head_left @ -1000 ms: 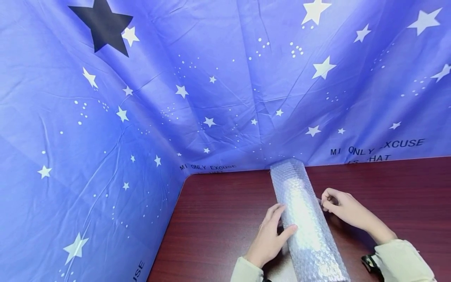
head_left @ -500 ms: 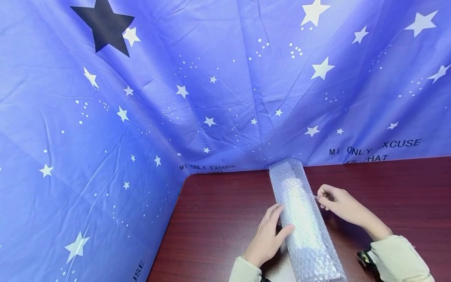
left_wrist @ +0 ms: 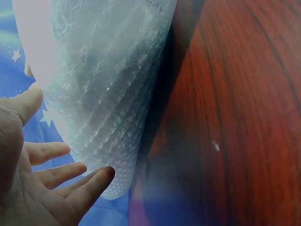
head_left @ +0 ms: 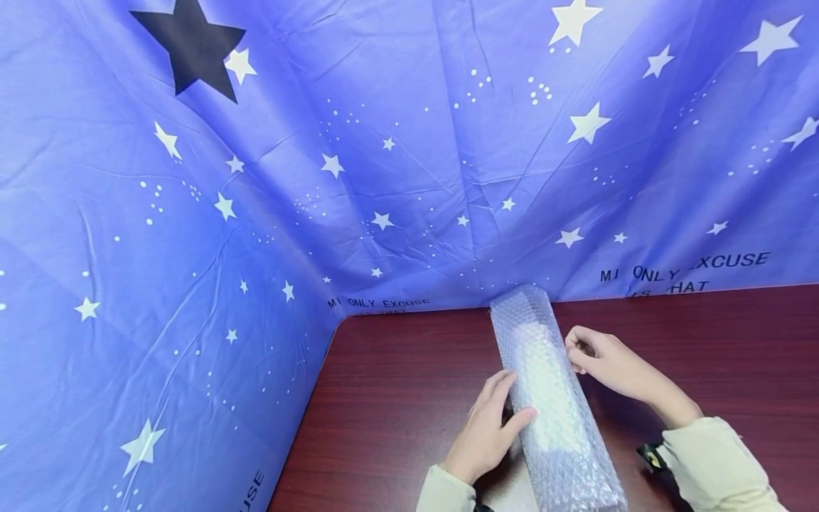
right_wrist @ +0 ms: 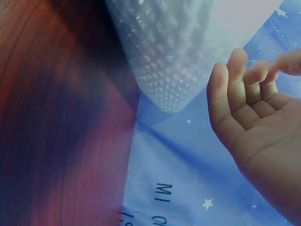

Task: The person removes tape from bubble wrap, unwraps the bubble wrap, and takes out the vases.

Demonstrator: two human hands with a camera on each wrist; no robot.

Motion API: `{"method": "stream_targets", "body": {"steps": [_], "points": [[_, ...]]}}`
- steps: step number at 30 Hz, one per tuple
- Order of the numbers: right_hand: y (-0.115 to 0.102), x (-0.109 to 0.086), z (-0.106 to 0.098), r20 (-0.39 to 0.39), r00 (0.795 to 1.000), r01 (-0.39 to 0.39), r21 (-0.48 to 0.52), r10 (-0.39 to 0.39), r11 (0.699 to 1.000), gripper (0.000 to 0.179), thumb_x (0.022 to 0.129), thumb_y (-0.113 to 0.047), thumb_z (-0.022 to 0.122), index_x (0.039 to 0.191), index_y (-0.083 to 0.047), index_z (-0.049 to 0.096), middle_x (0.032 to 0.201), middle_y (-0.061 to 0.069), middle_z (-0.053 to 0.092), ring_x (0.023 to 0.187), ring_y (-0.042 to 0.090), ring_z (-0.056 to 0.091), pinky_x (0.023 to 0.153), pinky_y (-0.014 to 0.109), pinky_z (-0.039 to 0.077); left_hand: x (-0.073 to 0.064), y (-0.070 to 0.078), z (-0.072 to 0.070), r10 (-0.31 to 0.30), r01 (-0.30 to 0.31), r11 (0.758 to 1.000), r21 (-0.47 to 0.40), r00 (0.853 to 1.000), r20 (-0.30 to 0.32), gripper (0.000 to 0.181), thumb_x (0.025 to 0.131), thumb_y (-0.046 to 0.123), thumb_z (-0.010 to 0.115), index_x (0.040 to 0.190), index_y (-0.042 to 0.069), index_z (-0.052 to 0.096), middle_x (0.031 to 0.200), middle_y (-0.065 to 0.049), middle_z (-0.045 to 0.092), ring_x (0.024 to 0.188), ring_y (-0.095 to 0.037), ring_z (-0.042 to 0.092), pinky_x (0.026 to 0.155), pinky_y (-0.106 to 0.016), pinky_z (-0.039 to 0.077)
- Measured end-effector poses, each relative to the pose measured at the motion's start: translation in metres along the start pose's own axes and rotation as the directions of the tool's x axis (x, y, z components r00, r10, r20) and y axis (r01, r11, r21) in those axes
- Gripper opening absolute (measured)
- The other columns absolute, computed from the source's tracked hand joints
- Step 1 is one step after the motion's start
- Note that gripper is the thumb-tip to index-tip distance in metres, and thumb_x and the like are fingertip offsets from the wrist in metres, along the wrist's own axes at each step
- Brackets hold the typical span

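Observation:
A long bundle in clear bubble wrap (head_left: 553,405) lies lengthwise on the table, a pale shape showing through it. My left hand (head_left: 488,430) rests against its left side, thumb on top and fingers extended; the left wrist view shows the spread fingers (left_wrist: 59,174) beside the bubble wrap (left_wrist: 108,84). At the right edge is my right hand (head_left: 614,363), fingers curled, thumb and forefinger together. They pinch a small clear strip that looks like tape, hidden now behind the fingertips. In the right wrist view, the hand (right_wrist: 263,122) is beside the bundle's tapering far end (right_wrist: 167,70).
The dark red wooden table (head_left: 384,377) extends to both sides of the bundle. A blue cloth (head_left: 409,178) printed with stars hangs behind and on the left. Something pale and flat (head_left: 512,483) lies partly under the bundle near my left wrist.
My right hand has moved left, up to the bundle's right edge, bringing the clear strip with it. The left hand has stayed in place on the bubble wrap.

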State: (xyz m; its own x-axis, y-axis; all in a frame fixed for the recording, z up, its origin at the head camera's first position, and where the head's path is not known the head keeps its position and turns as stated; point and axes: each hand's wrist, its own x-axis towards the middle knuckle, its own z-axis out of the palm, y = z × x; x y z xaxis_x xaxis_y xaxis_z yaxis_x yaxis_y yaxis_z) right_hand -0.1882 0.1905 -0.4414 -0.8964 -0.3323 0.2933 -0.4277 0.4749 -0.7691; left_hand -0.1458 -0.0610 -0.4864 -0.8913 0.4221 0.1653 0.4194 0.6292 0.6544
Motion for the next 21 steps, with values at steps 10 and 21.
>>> {"method": "stream_targets", "body": {"steps": [10, 21], "points": [[-0.014, 0.006, 0.001, 0.026, 0.999, 0.033, 0.008, -0.033, 0.999, 0.012, 0.100, -0.001, 0.049, 0.089, -0.005, 0.052, 0.068, 0.001, 0.054, 0.063, 0.006, 0.055, 0.057, 0.024, 0.048, -0.001, -0.001, -0.003, 0.029, -0.028, 0.999, 0.031, 1.000, -0.012, 0.062, 0.102, 0.054, 0.043, 0.152, 0.018, 0.040, 0.155, 0.000, 0.039, 0.139, -0.020, 0.044, 0.109, -0.041, 0.045], [-0.027, 0.013, 0.004, 0.026, 0.997, 0.067, 0.037, -0.068, 0.997, 0.014, 0.100, -0.001, 0.050, 0.088, -0.008, 0.050, 0.071, 0.000, 0.053, 0.064, 0.014, 0.057, 0.055, 0.024, 0.047, -0.001, 0.001, -0.005, 0.017, -0.018, 1.000, 0.017, 1.000, 0.015, 0.062, 0.102, 0.053, 0.043, 0.153, 0.019, 0.037, 0.157, 0.000, 0.037, 0.141, -0.018, 0.041, 0.111, -0.041, 0.043]]}}
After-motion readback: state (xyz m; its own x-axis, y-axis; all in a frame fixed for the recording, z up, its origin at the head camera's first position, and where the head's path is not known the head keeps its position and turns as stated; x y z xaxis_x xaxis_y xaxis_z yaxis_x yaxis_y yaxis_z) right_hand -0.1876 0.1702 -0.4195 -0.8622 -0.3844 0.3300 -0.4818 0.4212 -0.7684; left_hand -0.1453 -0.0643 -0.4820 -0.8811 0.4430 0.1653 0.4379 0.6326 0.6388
